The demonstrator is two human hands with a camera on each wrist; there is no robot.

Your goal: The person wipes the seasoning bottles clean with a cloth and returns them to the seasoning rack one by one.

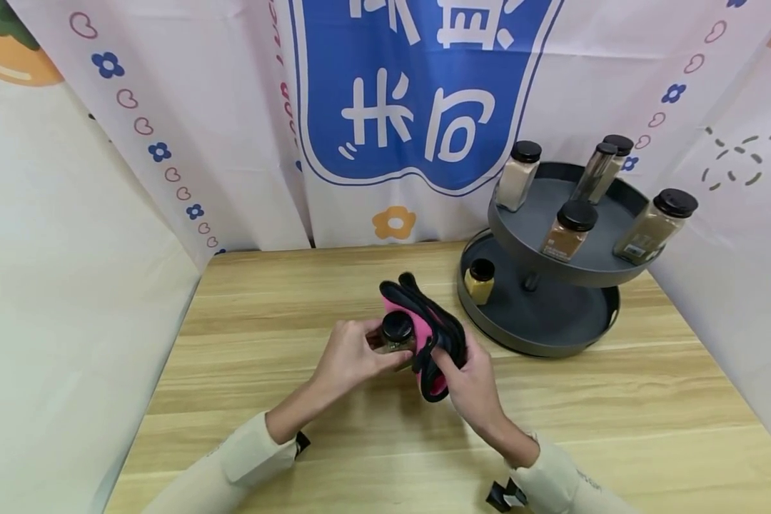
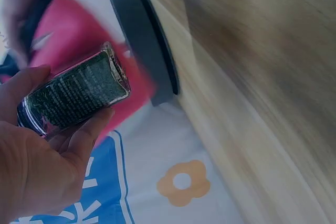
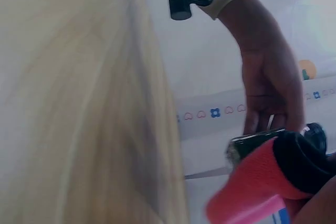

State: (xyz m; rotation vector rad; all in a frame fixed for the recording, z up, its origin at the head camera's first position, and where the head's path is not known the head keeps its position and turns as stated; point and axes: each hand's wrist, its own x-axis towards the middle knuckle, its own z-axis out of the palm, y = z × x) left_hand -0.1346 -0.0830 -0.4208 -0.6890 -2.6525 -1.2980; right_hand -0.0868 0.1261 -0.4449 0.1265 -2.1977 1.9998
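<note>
I see a two-tier tray point(image 1: 565, 321) holding filled jars point(image 1: 564, 239), left hand point(image 1: 350, 363) gripping a black-capped jar point(image 1: 398, 330), right hand point(image 1: 474, 382) clutching pink cloth point(image 1: 442, 335) beside it

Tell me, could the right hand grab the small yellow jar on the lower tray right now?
Probably not straight away: the right hand grips the pink-and-black cloth. Otherwise the way looks fairly free, with the yellow jar near the left rim of the lower tray.
</note>
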